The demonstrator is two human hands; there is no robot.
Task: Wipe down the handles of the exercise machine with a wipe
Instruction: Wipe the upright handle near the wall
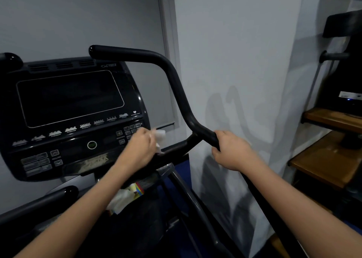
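While the right hand clenches around the right handle just below its bend, the left hand pinches a white wipe, fingers closed on it, and presses it to the short crossbar that joins the handle near the console. Motion blur on the left hand suggests active rubbing. By my judgement the job is at an early or middle stage: the long upper stretch of this handle and the left handle show no contact now.
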